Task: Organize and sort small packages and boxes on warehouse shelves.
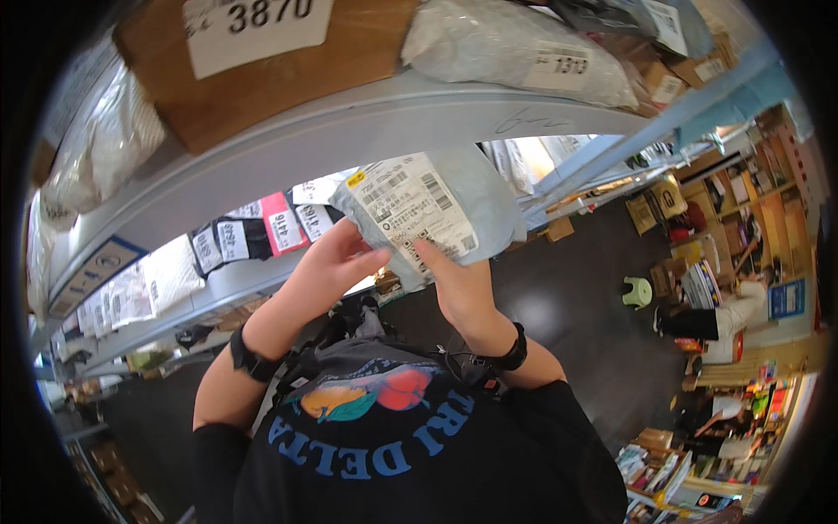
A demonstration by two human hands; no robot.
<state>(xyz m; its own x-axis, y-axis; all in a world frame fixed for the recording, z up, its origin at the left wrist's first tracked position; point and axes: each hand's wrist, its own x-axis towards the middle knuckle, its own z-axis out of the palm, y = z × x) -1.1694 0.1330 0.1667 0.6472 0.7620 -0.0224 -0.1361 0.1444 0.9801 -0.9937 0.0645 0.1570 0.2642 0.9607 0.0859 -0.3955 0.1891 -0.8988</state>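
A grey-blue plastic mailer parcel [496,203] with a white printed shipping label is held up in front of the shelf. My right hand [458,288] grips its lower edge, with the thumb over the label and the fingers hidden behind. At the parcel's lower left corner is my left hand [336,262], its thumb stretched toward the label and its other fingers partly hidden at the parcel's edge. The label faces me, and the parcel tilts slightly.
Above the parcel, a grey shelf [349,118] bears a brown carton [262,83] and a clear-wrapped white package [515,52]. Labelled parcels fill the lower shelf on the left, one of them pink [281,223]. On the right are a green stool [638,292], stacked boxes and other people.
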